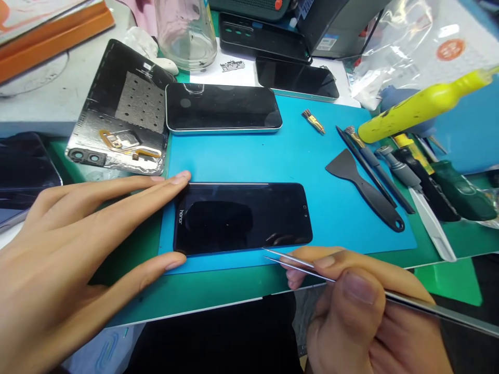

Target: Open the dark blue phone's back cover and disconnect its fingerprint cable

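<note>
Black glass faces up as our left hand (74,244) braces the phone (241,218), fingers spread. Our right hand (358,311) pinches tweezers (296,262) at its near edge; next we need a steady, shallow entry

Blue mat (304,156) on the bench (35,111) carries phones, tools.

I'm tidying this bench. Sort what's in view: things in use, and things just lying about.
In use: Honor phone, steadied by left hand; tweezers in right hand.

Lying about: second phone, back cover, black spudger, yellow bottle, small brush, glass jar.
</note>
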